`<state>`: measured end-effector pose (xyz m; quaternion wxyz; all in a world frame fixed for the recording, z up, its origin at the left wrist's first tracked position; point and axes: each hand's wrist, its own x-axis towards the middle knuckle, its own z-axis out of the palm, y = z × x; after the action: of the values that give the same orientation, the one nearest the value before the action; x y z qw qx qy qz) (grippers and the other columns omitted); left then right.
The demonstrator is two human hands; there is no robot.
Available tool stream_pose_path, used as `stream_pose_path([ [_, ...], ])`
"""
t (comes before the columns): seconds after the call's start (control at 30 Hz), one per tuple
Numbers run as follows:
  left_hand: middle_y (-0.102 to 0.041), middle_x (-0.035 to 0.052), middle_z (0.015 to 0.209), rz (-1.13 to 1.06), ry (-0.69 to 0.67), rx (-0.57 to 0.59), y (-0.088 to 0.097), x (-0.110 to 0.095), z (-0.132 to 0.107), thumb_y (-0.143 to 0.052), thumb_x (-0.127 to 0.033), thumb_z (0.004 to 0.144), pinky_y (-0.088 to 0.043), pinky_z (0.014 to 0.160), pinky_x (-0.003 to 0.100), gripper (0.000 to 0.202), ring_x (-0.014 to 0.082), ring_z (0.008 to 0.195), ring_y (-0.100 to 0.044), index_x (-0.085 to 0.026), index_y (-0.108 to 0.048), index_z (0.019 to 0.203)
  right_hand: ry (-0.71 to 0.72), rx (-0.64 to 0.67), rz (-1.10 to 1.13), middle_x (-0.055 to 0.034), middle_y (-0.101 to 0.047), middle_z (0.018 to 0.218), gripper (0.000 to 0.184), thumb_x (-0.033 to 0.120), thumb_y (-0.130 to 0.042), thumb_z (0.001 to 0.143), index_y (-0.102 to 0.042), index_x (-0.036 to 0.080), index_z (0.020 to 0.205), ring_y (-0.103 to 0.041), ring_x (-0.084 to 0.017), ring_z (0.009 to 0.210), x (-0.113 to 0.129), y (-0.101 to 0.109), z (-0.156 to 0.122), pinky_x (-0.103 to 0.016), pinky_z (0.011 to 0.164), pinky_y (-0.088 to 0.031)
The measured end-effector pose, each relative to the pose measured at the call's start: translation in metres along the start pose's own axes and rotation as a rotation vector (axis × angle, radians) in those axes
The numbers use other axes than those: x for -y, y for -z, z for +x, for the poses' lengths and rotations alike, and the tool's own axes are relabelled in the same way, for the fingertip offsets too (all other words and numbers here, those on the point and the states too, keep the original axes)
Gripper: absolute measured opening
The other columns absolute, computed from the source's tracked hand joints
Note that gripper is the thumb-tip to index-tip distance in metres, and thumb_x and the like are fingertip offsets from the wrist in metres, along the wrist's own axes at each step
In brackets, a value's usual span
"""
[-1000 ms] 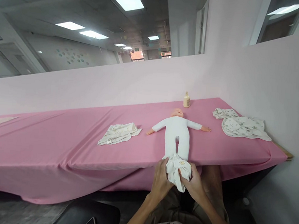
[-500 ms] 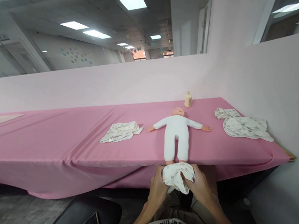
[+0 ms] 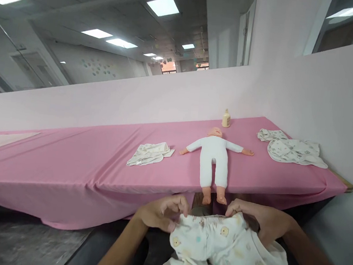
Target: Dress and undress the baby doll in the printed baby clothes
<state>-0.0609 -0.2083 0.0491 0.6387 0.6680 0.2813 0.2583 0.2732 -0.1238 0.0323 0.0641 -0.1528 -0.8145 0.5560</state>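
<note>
A baby doll in a white bodysuit lies on its back on the pink-covered table, bare feet hanging over the near edge. Just below the feet, both my hands hold a small white printed garment spread out toward me. My left hand pinches its upper left edge. My right hand grips the upper right edge, fingers curled over the cloth.
A folded printed cloth lies left of the doll. A small cream bottle stands behind the doll's head by the pink wall. More printed clothes lie at the table's right end, near the wall.
The garment came off the doll's feet and was pulled down and toward me; it went from bunched at the feet to spread wide between my hands. The doll's feet are bare.
</note>
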Motion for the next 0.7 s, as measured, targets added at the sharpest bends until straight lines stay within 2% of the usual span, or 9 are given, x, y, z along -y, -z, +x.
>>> stream_pose_path([
  [0.07,-0.056,0.0008,0.081,0.211,0.065,-0.093,0.000,-0.039,0.000,-0.061,-0.051,0.086,-0.039,0.064,0.023,0.036,0.0102,0.069,-0.048,-0.018,-0.052,0.095,0.008,0.099,-0.107,-0.0080,-0.055,0.126,0.086,0.035,-0.086,0.047,-0.056,0.019,0.126,-0.052,-0.028,0.115,0.026,0.015,-0.005,-0.037,0.103,-0.039],
  [0.13,-0.061,0.0038,0.092,0.515,0.125,-0.167,-0.003,-0.080,-0.001,-0.052,-0.047,0.092,-0.043,0.074,0.025,0.031,0.0139,0.083,-0.055,-0.019,-0.058,0.106,-0.004,0.059,-0.199,-0.0091,-0.055,0.129,0.089,0.042,-0.087,0.050,-0.055,0.019,0.129,-0.052,-0.029,0.118,0.056,0.026,-0.010,-0.036,0.104,-0.040],
  [0.23,-0.066,0.0056,0.101,0.932,0.121,-0.258,-0.009,-0.132,-0.004,-0.043,-0.041,0.097,-0.045,0.080,0.028,0.034,0.0166,0.092,-0.058,-0.024,-0.058,0.123,-0.036,-0.211,-0.380,-0.0090,-0.058,0.129,0.066,0.050,-0.074,0.070,-0.057,0.024,0.128,-0.054,-0.029,0.119,0.098,0.037,-0.012,-0.038,0.099,-0.045],
  [0.33,-0.068,0.0058,0.109,1.135,0.017,-0.361,-0.014,-0.169,-0.005,-0.044,-0.037,0.097,-0.046,0.085,0.029,0.032,0.0169,0.097,-0.060,-0.025,-0.061,0.122,-0.032,-0.548,-0.564,-0.0076,-0.065,0.119,0.039,0.052,-0.059,0.084,-0.065,0.026,0.113,-0.059,-0.027,0.111,0.130,0.041,-0.007,-0.039,0.093,-0.048],
  [0.43,-0.069,0.0035,0.098,1.115,-0.080,-0.463,-0.017,-0.191,-0.001,-0.048,-0.036,0.095,-0.050,0.076,0.026,0.030,0.0149,0.087,-0.063,-0.023,-0.063,0.116,0.070,-0.781,-0.672,-0.0054,-0.069,0.101,0.030,0.051,-0.055,0.087,-0.067,0.025,0.096,-0.063,-0.023,0.092,0.152,0.044,0.002,-0.034,0.080,-0.050],
  [0.5,-0.066,0.0017,0.083,1.031,-0.131,-0.586,-0.019,-0.202,0.005,-0.051,-0.034,0.093,-0.050,0.069,0.025,0.031,0.0137,0.075,-0.062,-0.019,-0.063,0.118,0.171,-0.902,-0.696,-0.0038,-0.068,0.090,0.027,0.049,-0.056,0.087,-0.065,0.024,0.089,-0.060,-0.018,0.078,0.164,0.047,0.010,-0.030,0.070,-0.049],
  [0.57,-0.061,0.0003,0.076,0.921,-0.183,-0.705,-0.020,-0.211,0.016,-0.055,-0.030,0.090,-0.050,0.068,0.028,0.036,0.0136,0.070,-0.061,-0.016,-0.061,0.122,0.246,-1.026,-0.674,-0.0018,-0.064,0.078,0.025,0.047,-0.058,0.086,-0.064,0.023,0.086,-0.055,-0.014,0.066,0.174,0.050,0.018,-0.028,0.061,-0.046],
  [0.63,-0.060,0.0006,0.077,0.815,-0.230,-0.774,-0.022,-0.217,0.029,-0.057,-0.026,0.087,-0.051,0.070,0.032,0.040,0.0143,0.071,-0.061,-0.015,-0.058,0.125,0.294,-1.135,-0.587,0.0007,-0.058,0.069,0.023,0.045,-0.061,0.084,-0.062,0.023,0.087,-0.049,-0.012,0.056,0.183,0.052,0.026,-0.026,0.052,-0.043],
  [0.7,-0.061,0.0018,0.084,0.736,-0.259,-0.792,-0.023,-0.221,0.043,-0.059,-0.022,0.085,-0.053,0.072,0.034,0.042,0.0144,0.073,-0.061,-0.017,-0.056,0.127,0.327,-1.191,-0.453,0.0023,-0.054,0.066,0.024,0.044,-0.064,0.083,-0.060,0.023,0.092,-0.047,-0.011,0.053,0.190,0.050,0.033,-0.025,0.047,-0.040],
])
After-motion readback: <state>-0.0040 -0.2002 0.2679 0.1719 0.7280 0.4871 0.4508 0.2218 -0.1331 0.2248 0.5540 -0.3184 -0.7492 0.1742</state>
